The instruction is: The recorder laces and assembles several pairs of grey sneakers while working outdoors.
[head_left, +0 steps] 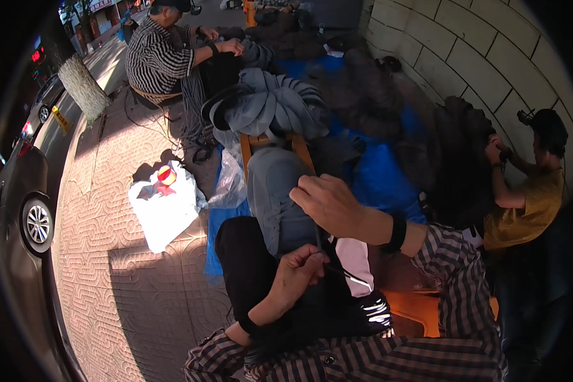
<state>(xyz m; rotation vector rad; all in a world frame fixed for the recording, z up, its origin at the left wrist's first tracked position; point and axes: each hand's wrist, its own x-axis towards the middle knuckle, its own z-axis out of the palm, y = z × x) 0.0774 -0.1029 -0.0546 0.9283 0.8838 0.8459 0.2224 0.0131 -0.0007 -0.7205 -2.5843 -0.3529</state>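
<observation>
Paved sidewalk [127, 299]; both hands work a grey, ribbed shoe upper [277, 197].

An outdoor street-side work spot on a patterned brick pavement [127, 299], with parked cars [25, 210] along the kerb at nine o'clock and a block wall [477, 51] at one o'clock. Blue tarpaulin [382, 178] at centre holds heaps of grey cloth pieces [274, 105], and seated people at eleven and three o'clock handle them.

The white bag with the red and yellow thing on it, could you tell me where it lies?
In the head view, the white bag lies on the paved ground left of the person's hands, beside the blue sheet.
</observation>
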